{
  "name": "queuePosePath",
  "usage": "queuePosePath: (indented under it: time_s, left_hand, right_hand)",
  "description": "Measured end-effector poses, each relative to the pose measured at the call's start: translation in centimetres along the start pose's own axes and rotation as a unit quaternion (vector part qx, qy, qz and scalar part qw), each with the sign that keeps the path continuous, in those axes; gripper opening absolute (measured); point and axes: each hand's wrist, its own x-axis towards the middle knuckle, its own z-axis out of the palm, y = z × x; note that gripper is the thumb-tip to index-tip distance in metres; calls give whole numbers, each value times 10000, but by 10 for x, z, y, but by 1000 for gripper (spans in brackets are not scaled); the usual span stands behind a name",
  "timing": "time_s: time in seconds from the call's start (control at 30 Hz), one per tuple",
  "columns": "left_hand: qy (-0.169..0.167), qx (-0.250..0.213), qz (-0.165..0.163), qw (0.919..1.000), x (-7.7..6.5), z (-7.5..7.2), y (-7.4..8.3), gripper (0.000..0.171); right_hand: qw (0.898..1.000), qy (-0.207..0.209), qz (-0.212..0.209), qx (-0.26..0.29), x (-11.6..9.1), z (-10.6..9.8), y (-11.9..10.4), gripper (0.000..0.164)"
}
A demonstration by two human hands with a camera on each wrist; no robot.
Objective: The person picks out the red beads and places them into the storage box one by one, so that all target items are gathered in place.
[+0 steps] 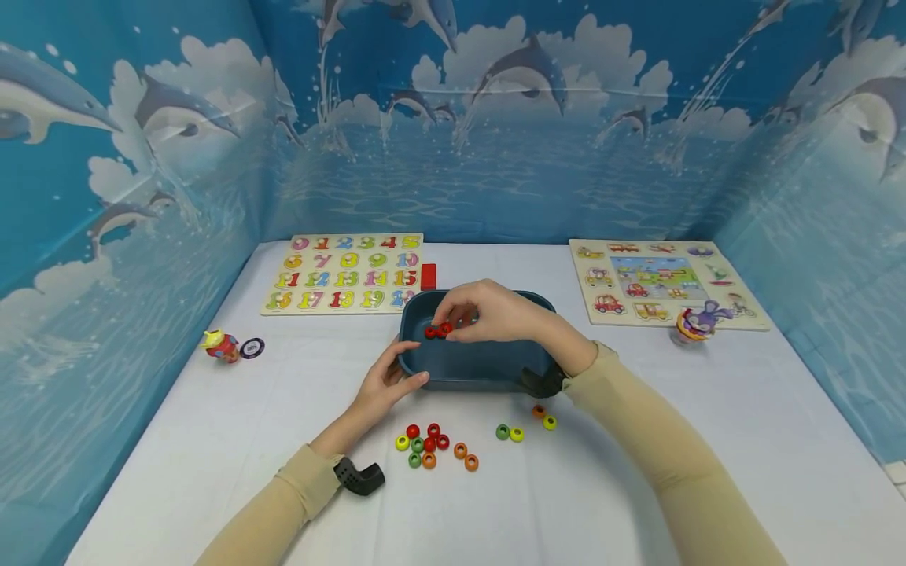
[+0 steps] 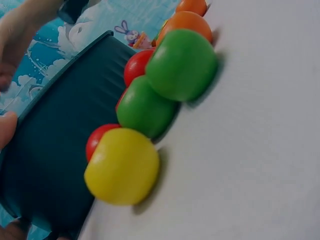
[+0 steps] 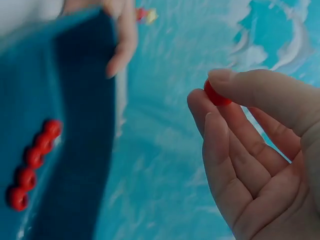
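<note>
Dolphin-printed cloth (image 1: 495, 189) backs a white table (image 1: 170, 487) where the left hand (image 1: 382, 389) grips a dark box (image 1: 481, 363) by its near left corner, apparently steadying it, while the right hand (image 1: 495, 312) pinches a red bead (image 3: 215, 96) near the row of beads (image 3: 35, 157) inside, probably for fine control.

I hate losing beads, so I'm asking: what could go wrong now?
The red bead pinched in the right grip might slip out. Lowering it could nudge the row of red beads inside the tray. The loose beads on the table are round, so a bumped one might roll away.
</note>
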Motion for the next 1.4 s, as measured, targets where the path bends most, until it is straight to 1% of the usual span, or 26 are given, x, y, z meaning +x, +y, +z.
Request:
queuePosePath:
  time_s: [0.1, 0.2, 0.33, 0.4, 0.47, 0.6, 0.7, 0.93, 1.07, 1.17, 1.23, 1.33, 1.4]
  left_hand:
    - [12, -15, -2, 10000, 0, 0, 0, 49]
    - [25, -38, 5, 10000, 0, 0, -1, 47]
    - [29, -1, -2, 10000, -1, 1, -2, 47]
    - [33, 26, -8, 10000, -1, 1, -2, 49]
    - [25, 27, -14, 10000, -1, 0, -2, 49]
    - [0, 3, -23, 10000, -1, 0, -1, 51]
    - [-8, -26, -16, 10000, 0, 1, -1, 50]
    - [-50, -116, 105, 9999, 0, 1, -1, 49]
    - [-61, -120, 117, 9998, 0, 1, 0, 50]
    - [-49, -134, 133, 9998, 0, 1, 0, 49]
    - [-45, -133, 146, 9998, 0, 1, 0, 49]
    - [-30, -129, 138, 9998, 0, 0, 0, 49]
    - [-30, -131, 116, 9998, 1, 0, 0, 50]
  right_hand:
    - [9988, -122, 428, 204, 13, -1, 20, 21]
    - [9954, -312, 850, 324, 23, 3, 39, 21]
    - [9893, -612, 1271, 373, 34, 10, 60, 22]
    - [9869, -765, 1368, 370, 39, 14, 65, 23]
    - [9863, -882, 1357, 315, 43, 17, 69, 21]
    - [9875, -1051, 1145, 267, 51, 26, 76, 18]
    - [9870, -1170, 1066, 263, 56, 33, 79, 16]
    - [9826, -1450, 1162, -1, 63, 45, 79, 17]
    - [9808, -1514, 1233, 31, 64, 48, 79, 20]
    - [9817, -1480, 1198, -46, 64, 45, 79, 20]
    - [9839, -1387, 1120, -76, 63, 39, 76, 21]
    - [9896, -1095, 933, -76, 58, 24, 68, 25]
    - [9936, -843, 753, -59, 50, 12, 56, 27]
